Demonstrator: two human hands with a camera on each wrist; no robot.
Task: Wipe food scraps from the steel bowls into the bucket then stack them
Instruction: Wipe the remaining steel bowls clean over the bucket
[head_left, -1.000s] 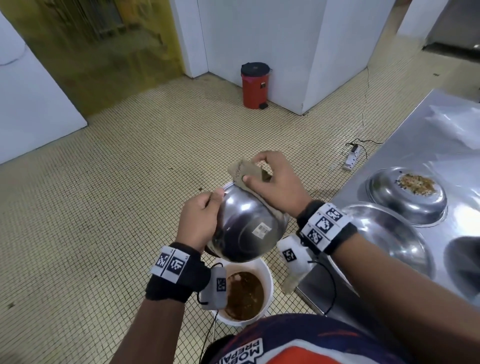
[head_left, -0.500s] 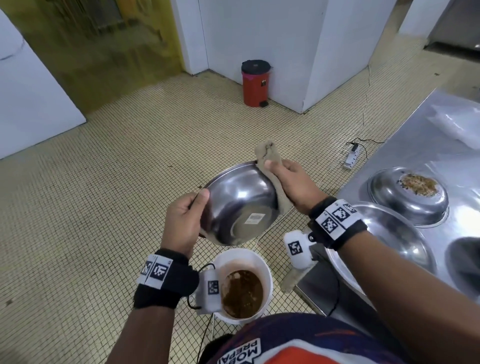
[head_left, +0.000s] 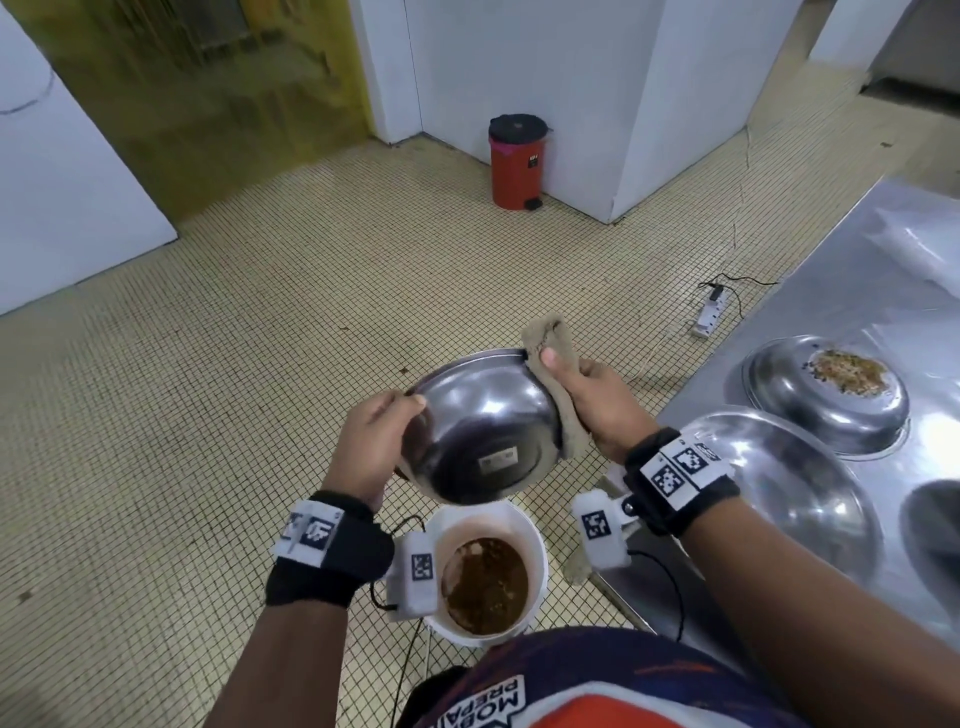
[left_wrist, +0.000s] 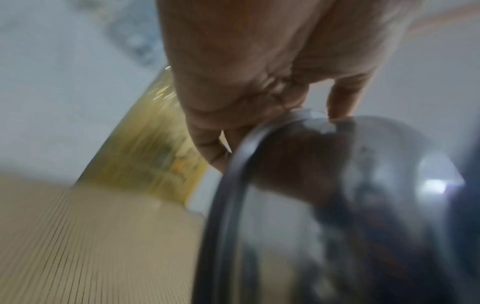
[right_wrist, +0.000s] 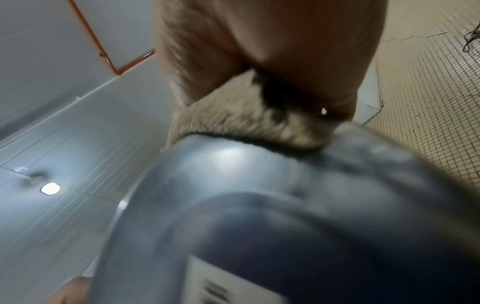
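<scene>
Over the tiled floor (head_left: 260, 364) your left hand (head_left: 371, 447) and cloth-holding right hand (head_left: 597, 405) grip a wiped-looking bowl (head_left: 483, 415) above the bucket (head_left: 537, 551); a soiled bowl (head_left: 826, 395) waits on the surface (head_left: 857, 291), unstacked.

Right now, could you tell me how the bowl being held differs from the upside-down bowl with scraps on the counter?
The held bowl is gripped by both hands, left hand and right hand, over the bucket; the counter bowl lies upside down, untouched. A cloth presses the held bowl's rim. The counter bowl's base carries food scraps; the held bowl's carries only a label. Both are shiny steel.

glossy smooth steel bowl (head_left: 483, 415), rough fuzzy beige cloth (head_left: 558, 374), smooth white plastic bucket (head_left: 535, 545)
</scene>
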